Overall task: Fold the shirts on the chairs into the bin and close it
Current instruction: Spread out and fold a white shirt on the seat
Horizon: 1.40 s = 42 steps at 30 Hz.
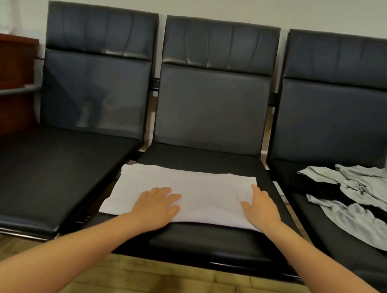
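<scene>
both forearms reach up from the bottom of the frame. left hand (pixel 157 204) and right hand (pixel 261 207) lie flat, fingers spread, pressing a folded white shirt (pixel 206 193) at frame centre on the middle chair (pixel 198 240). at the right edge, a rumpled grey shirt (pixel 363 204) lies over something black on the right chair (pixel 323 222).
</scene>
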Available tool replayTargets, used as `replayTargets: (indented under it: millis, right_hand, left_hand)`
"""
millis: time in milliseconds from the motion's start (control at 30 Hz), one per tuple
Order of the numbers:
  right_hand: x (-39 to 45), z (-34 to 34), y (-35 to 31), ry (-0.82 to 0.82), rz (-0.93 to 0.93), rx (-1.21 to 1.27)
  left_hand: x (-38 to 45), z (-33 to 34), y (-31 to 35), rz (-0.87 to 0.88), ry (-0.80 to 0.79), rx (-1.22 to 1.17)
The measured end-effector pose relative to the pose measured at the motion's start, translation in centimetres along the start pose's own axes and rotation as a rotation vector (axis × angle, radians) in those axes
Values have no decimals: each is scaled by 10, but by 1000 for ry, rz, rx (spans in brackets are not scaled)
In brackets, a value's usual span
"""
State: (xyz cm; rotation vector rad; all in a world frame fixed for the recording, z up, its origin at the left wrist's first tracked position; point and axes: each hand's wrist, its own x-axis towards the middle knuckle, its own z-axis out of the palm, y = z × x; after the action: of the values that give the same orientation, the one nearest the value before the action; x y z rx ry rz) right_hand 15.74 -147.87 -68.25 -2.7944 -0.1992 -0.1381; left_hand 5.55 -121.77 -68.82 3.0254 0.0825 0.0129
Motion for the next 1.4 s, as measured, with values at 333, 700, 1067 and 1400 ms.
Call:
replayTargets:
  millis: [333,700,1067,1400]
  right_hand:
    - [-16,-14,13,145,69,532]
    - [-11,-24,-81,217,-134,582]
    - [-55,12,-163,-390,-508,239]
    - [-54,-26,-102,-308,-279,118]
  left_hand:
    - [-39,-11,17,87,-32,-89]
    - [-29,-36,-59,-73,61,-345]
    - [-29,-34,-84,-136,107,-313]
    - [-6,-29,-42,-141,158,-377]
